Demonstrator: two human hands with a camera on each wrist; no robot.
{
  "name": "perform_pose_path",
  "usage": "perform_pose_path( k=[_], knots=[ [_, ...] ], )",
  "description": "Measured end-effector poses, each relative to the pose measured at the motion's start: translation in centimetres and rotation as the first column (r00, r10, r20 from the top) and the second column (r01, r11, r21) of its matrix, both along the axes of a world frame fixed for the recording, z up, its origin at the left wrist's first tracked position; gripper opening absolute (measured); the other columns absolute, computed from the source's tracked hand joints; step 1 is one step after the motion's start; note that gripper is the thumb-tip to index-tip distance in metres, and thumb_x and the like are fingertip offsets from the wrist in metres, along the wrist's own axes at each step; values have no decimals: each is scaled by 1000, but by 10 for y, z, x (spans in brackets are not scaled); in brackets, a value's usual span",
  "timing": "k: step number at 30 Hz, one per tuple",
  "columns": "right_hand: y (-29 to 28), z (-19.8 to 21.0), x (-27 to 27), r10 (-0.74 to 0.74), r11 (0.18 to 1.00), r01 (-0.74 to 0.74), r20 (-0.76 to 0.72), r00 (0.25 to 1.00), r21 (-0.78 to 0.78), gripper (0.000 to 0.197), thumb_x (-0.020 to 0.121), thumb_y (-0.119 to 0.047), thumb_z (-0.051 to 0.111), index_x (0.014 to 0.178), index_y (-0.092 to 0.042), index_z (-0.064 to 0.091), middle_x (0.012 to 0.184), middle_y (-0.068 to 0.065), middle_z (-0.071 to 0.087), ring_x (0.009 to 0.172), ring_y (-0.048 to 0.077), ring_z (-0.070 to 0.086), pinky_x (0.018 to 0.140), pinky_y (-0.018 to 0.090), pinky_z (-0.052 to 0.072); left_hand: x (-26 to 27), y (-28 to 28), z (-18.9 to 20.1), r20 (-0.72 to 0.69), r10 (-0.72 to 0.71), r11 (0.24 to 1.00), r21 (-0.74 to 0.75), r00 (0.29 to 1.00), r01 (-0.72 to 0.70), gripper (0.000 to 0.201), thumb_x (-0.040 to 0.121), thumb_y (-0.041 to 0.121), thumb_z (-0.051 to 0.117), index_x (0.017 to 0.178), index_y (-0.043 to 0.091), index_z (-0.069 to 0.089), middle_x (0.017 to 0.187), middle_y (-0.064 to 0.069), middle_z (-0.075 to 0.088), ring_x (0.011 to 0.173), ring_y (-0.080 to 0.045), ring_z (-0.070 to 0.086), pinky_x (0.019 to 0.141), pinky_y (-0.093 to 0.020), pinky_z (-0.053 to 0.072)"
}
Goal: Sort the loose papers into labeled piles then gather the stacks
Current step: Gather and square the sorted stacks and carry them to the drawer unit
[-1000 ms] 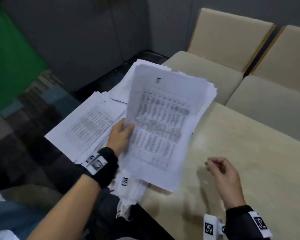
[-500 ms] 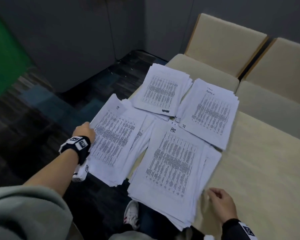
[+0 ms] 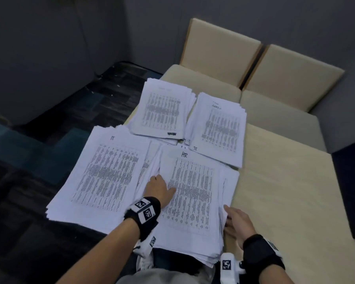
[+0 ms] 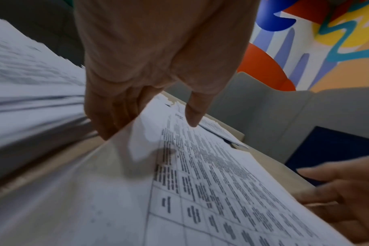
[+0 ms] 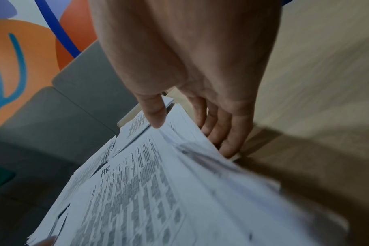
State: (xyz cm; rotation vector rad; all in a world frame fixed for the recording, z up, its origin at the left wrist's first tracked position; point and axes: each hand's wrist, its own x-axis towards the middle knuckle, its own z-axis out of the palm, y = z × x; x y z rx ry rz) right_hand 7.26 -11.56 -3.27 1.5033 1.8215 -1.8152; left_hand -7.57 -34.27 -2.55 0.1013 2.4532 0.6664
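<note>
Four piles of printed sheets lie on the beige table (image 3: 285,201). The IT pile (image 3: 111,175) is front left and the HR pile (image 3: 193,201) front centre. Two more piles (image 3: 162,111) (image 3: 219,128) sit behind them. My left hand (image 3: 161,187) grips the HR pile's left edge, thumb on top and fingers (image 4: 107,126) tucked beneath. At the pile's right edge my right hand (image 3: 232,220) holds it, thumb (image 5: 156,116) over the top sheet and fingers (image 5: 221,133) down along the side. The HR pile (image 5: 158,191) is uneven, with sheets fanned out at its edges.
Two beige cushioned chairs (image 3: 223,64) (image 3: 291,78) stand beyond the table's far edge. A dark blue object (image 3: 350,191) sits at the table's right side. The IT and HR piles overhang the table's left and near edges above dark carpet (image 3: 39,160).
A second ago my left hand held a sheaf up. It then reached the IT pile's far left edge, and now it is at the HR pile. My right hand moved onto that pile's right edge.
</note>
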Motion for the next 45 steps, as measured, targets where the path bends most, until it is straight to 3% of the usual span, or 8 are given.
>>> perform_pose_path(
  k=[2, 8, 17, 22, 28, 31, 41, 45],
  knots=[
    [-4, 1, 1, 31, 998, -31, -7, 999, 47, 26, 97, -31, 60, 111, -9, 57, 94, 5, 58, 85, 22, 54, 76, 33, 45, 5, 7, -4, 11, -59, 996, -60, 998, 59, 76, 96, 50, 50, 147, 1, 24, 150, -20, 28, 136, -32, 35, 110, -38, 36],
    [2, -6, 16, 17, 986, -17, 3, 1000, 168, 34, 98, -22, 59, 127, -3, 59, 124, 9, 63, 113, 28, 59, 101, 36, 44, 7, 12, -14, 113, -62, 998, 32, 992, 59, 69, 89, 52, 59, 139, 10, 39, 139, -14, 46, 121, -29, 52, 98, -37, 47],
    [3, -5, 49, -151, 988, 152, -69, 986, 12, 28, 86, 1, 63, 114, -3, 63, 107, 12, 73, 97, 31, 69, 89, 42, 55, 37, 49, -9, 185, 182, 934, 275, 966, -228, 60, 79, 37, 75, 115, 10, 36, 119, -10, 49, 101, -28, 56, 90, -40, 51],
    [23, 5, 80, -113, 992, 117, -84, 990, 41, 29, 82, 6, 58, 105, -8, 70, 106, 7, 75, 100, 28, 67, 93, 42, 52, 62, 76, -10, 328, 90, 900, 378, 940, -218, 51, 88, 19, 63, 137, 15, 46, 115, -5, 65, 99, -25, 64, 92, -41, 54],
    [73, 33, 126, -196, 968, 220, -180, 964, 121, 34, 76, 17, 49, 96, -4, 68, 94, 7, 72, 91, 29, 60, 74, 34, 48, 112, 150, 7, 496, 135, 765, 498, 858, -408, 46, 78, 15, 73, 121, 17, 57, 101, 0, 70, 92, -22, 67, 88, -43, 55],
    [112, 55, 143, -250, 932, 303, -254, 934, 197, 38, 75, 15, 52, 101, -7, 68, 103, 7, 73, 104, 30, 63, 85, 40, 50, 127, 189, 32, 541, 138, 639, 591, 829, -492, 36, 75, 17, 82, 108, 18, 67, 95, 0, 75, 90, -20, 71, 84, -36, 54],
    [191, 131, 131, -252, 856, 488, -683, 686, 174, 27, 83, -5, 75, 109, -13, 71, 103, -2, 77, 98, 14, 72, 86, 29, 57, 127, 284, 135, 227, 43, 389, 893, 973, -225, 37, 64, 21, 87, 96, 12, 70, 87, -1, 76, 85, -17, 73, 72, -32, 60],
    [206, 137, 120, -250, 877, 471, -743, 621, 98, 31, 79, 1, 76, 104, -17, 70, 99, -7, 77, 96, 8, 72, 83, 22, 57, 116, 293, 144, 56, 40, 347, 935, 998, -66, 67, 65, 16, 86, 124, 9, 57, 108, -4, 72, 99, -16, 70, 80, -34, 60]
  ],
)
